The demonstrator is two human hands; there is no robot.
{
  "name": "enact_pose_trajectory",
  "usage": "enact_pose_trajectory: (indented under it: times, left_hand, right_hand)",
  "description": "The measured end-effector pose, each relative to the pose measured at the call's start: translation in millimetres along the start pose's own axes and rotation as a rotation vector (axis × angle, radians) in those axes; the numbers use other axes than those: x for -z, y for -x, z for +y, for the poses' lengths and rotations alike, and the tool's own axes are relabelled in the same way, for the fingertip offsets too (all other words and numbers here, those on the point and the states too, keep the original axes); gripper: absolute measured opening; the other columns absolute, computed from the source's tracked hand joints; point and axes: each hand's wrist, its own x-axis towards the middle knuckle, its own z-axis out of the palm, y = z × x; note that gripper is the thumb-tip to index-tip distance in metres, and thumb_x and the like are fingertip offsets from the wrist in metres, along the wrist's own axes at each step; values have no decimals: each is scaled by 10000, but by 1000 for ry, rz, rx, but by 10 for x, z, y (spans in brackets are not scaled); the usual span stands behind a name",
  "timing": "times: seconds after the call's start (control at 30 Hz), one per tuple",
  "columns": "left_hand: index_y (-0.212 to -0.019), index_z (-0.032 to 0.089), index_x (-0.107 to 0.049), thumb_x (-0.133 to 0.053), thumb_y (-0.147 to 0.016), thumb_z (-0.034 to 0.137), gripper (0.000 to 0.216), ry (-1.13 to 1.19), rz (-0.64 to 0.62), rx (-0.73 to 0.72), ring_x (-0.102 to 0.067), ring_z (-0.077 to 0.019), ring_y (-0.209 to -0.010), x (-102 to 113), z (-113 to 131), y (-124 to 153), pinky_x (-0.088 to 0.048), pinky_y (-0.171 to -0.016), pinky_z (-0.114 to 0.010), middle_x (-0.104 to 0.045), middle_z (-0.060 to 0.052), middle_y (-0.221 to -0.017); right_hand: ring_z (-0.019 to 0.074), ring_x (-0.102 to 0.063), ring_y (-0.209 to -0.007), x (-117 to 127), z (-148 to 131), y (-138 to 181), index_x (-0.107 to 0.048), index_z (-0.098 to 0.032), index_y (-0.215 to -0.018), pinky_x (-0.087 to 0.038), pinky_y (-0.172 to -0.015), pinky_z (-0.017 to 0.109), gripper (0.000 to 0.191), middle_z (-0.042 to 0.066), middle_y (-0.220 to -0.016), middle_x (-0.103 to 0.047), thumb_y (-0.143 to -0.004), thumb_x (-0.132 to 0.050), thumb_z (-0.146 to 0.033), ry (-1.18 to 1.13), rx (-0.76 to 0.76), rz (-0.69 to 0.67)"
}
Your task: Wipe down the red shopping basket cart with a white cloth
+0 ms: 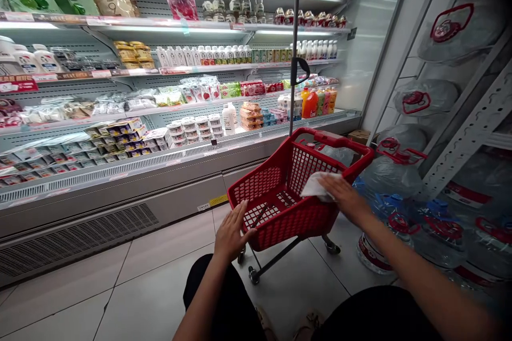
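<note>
A small red plastic shopping cart (280,229) with lattice walls stands on the floor in front of me. My left hand (232,232) rests at the near left corner of its basket, fingers stretched out and the thumb apart along the rim. Under the fingers of my right hand (344,196) is a white cloth (316,185), pressed against the basket's right-hand rim. Inside, the basket's lattice floor shows bare. The red handle (332,139) is at the far end, beside a tall grey pole (296,26).
A refrigerated shelf unit (192,170) with dairy cups, bottles and bags runs along the left and back. To the right, large water bottles (400,165) with red handles fill a white metal rack (460,133). My knees are close below the cart, on a tiled floor (148,282).
</note>
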Motion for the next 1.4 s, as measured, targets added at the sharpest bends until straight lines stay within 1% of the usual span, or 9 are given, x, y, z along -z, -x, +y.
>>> enact_pose_trajectory:
  times: [0.1,0.2,0.53,0.7,0.8,0.93,1.1,1.2,1.4]
  left_hand:
    - [-1680,318,-11,-423,-1039,640,827,-30,-5,-30,-351,-216,-1550,-105,-30,37,-238,-1296,-438,-300,-31,-1708]
    - [-1680,320,6,-422,-1042,630,828,-37,10,2,-346,-214,-1552,-213,94,27,-161,-1318,-455,-295,-28,-1708]
    - [-1682,319,29,-460,-1046,550,835,-43,83,136,-377,-271,-1537,-335,275,-32,-211,-1300,-531,-299,-48,-1706]
    - [-1684,230,61,-542,-978,291,930,-66,113,146,-296,-265,-1574,-291,416,75,-218,-1302,-508,-233,-83,-1729]
    - [-1688,203,11,-575,-945,296,951,-63,75,63,-259,-265,-1588,-236,400,117,-214,-1308,-482,-210,-79,-1736]
    - [-1690,246,-109,-525,-1009,516,843,-75,45,9,-301,-273,-1572,-177,113,-7,-217,-1309,-486,-291,-56,-1710]
    - [-1679,307,-161,-424,-1036,613,759,-68,10,54,-346,-251,-1553,-231,-193,-280,-243,-1300,-491,-370,-17,-1677]
    - [-1676,287,-183,-390,-1057,579,715,-46,11,54,-322,-235,-1564,-316,-96,-372,-231,-1306,-496,-359,-22,-1684]
    - [-1653,224,-265,-384,-1063,557,688,4,20,66,-292,-239,-1577,-383,336,-400,-142,-1324,-550,-406,-67,-1661]
  right_hand:
    - [211,-302,-1564,2,436,-20,-242,-263,-1664,-308,-1261,506,788,43,-1686,-364,-915,-352,-42,123,-112,19]
    - [239,-313,-1560,-109,348,-114,-258,-226,-1661,-324,-1250,515,797,72,-1666,-400,-893,-373,-46,130,-183,37]
    - [197,-255,-1581,-435,-1756,-234,-124,-237,-1686,-324,-1266,478,894,34,-1704,-315,-854,-358,-9,-231,8,-23]
    - [189,-289,-1568,-273,-2270,-155,-167,-231,-1678,-317,-1274,490,914,27,-1676,-375,-823,-374,15,-325,146,-61]
    - [198,-346,-1544,-167,-2230,-71,-198,-249,-1673,-315,-1275,510,911,20,-1648,-426,-822,-391,15,-346,186,-67]
    - [196,-418,-1505,-94,-1841,-47,-268,-276,-1657,-284,-1287,496,847,22,-1612,-482,-867,-424,-15,-340,190,-89]
    - [212,-398,-1519,-199,-1326,-108,-250,-299,-1660,-285,-1269,544,630,46,-1632,-454,-1045,-347,-205,-274,-43,-64]
    - [222,-373,-1533,-288,-1278,-46,-228,-311,-1665,-330,-1247,541,591,43,-1652,-423,-1080,-279,-247,-258,-150,-33]
    - [252,-318,-1560,-282,-1595,238,-160,-292,-1682,-340,-1244,525,624,36,-1681,-368,-1080,-319,-250,-208,-179,-12]
